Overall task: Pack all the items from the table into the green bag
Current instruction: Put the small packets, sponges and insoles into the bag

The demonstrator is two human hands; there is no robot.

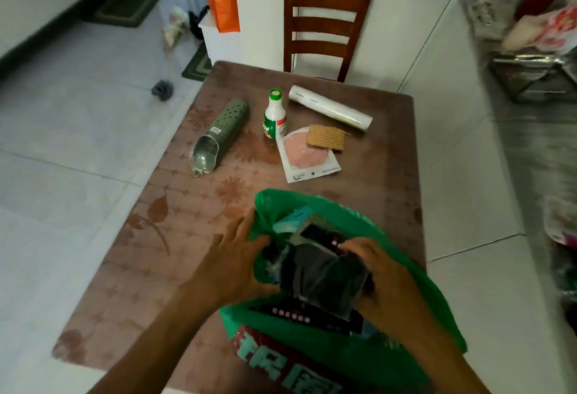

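The green bag [359,343] sits at the near edge of the brown patterned surface [175,237], its mouth open toward the person. Both hands are at that mouth. The left hand [240,256] holds the bag's left rim, its fingers spread and its thumb hooked over the green plastic. The right hand [384,271] has its grip curled round a dark packet [324,275] that lies partly inside the bag, fingertips on its far end. Under the packet, inside the bag, lies a black flat thing with a row of pink buttons [290,315]; other contents are too dim to tell. Further back on the surface, well apart from the bag, lie five things still unpacked: a grey-green perforated tube [223,131] on its side at the left, a white bottle with a green cap [274,115] standing upright near the middle, a white roll [329,107] lying behind it to the right, and a flat white pack with a pink round inside [307,156], with a tan waffle-textured square [326,137] resting on its far corner. A wooden chair [324,25] stands beyond the far edge.
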